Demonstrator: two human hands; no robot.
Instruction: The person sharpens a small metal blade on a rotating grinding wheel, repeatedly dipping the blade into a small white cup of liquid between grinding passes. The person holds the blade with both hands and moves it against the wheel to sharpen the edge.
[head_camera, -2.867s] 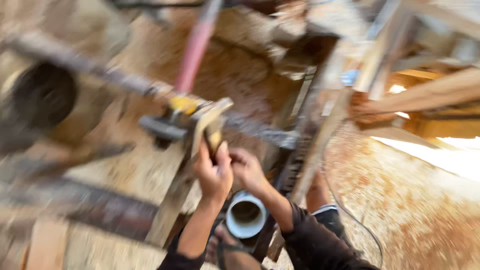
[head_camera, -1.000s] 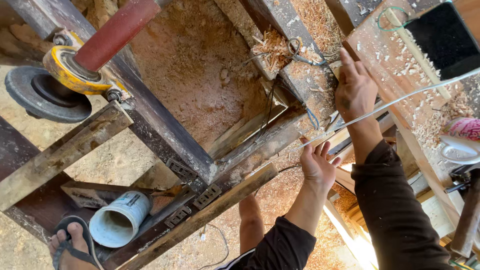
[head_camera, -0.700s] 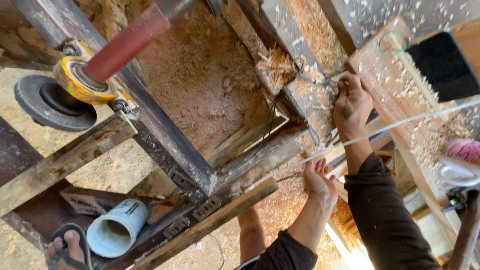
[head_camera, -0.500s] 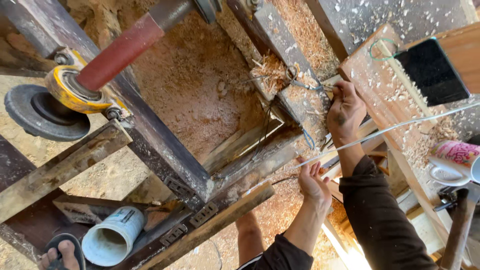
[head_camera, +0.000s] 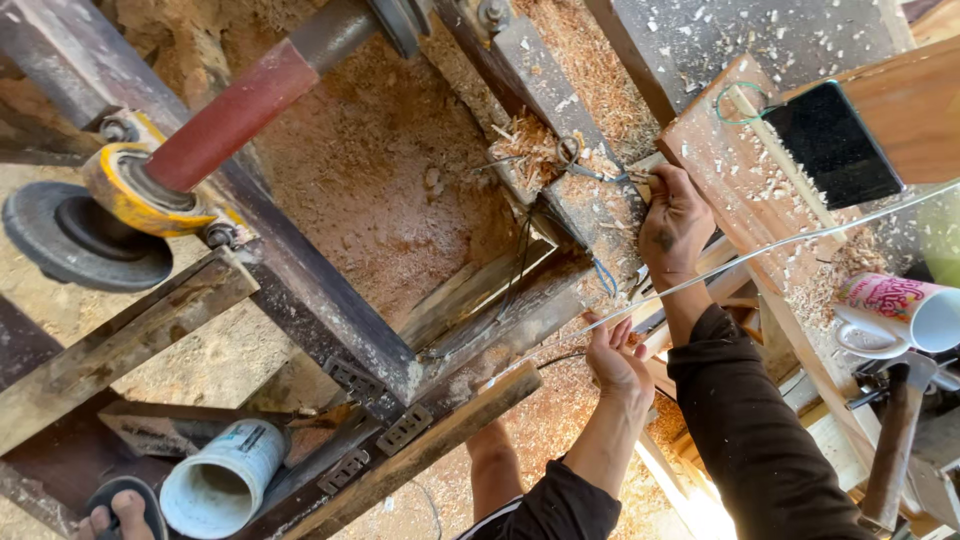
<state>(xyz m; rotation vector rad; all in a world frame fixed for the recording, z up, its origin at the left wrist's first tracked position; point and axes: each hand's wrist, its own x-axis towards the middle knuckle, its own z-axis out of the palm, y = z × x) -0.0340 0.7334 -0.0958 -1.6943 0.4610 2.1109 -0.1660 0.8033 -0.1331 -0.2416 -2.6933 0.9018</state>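
Two hands work at the corner of a sawdust-covered steel frame (head_camera: 330, 300). The right hand (head_camera: 675, 215) is closed in a pinch on the end of a thin wire (head_camera: 600, 175) up on the frame's rail, beside a clump of wood shavings (head_camera: 525, 140). The left hand (head_camera: 615, 360), lower down and near the frame's corner, has its fingers curled loosely about a pale cord (head_camera: 760, 250) that runs off to the right over a shaving-strewn board (head_camera: 740, 170); whether it grips tight cannot be told. To do this well, I judge the pinch should stay firm and close to the rail, while the lower hand keeps the cord taut, clear of the frame's edge. A red shaft (head_camera: 235, 115) with a yellow bearing housing (head_camera: 140, 190), a dark wheel (head_camera: 80, 235) and a white pipe (head_camera: 220, 480) lie well apart.
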